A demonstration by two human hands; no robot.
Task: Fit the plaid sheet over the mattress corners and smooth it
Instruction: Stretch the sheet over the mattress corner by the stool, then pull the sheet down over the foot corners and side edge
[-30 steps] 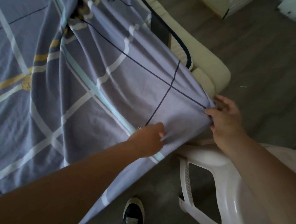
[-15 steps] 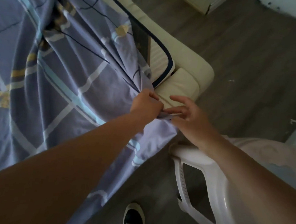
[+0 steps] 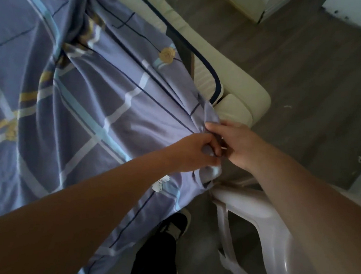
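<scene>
One plaid sheet, one mattress, two hands, one white plastic chair and one dark shoe are in view. The sheet is lavender with pale blue, white and dark lines, plus a few yellow motifs. It covers the mattress across the left and centre of the picture, and its folds run in long creases from the upper left down toward the lower right, gathering to a bunch at the near corner of the bed. The cream mattress, edged with dark piping, is bare along its upper right side and at the rounded corner, so the sheet is not yet over that corner.

The left hand is closed around the gathered cloth, fingers curled into the bunch, with a loose tail of fabric hanging just below it. The right hand meets it from the right, its fingers pinching the same bunch, touching the left hand's fingertips. Both hands sit at the sheet's lower right tip, just beside the bare corner and above the chair's arm. The sheet's near edge drapes down the side of the bed toward the grey floor, beside the shoe
</scene>
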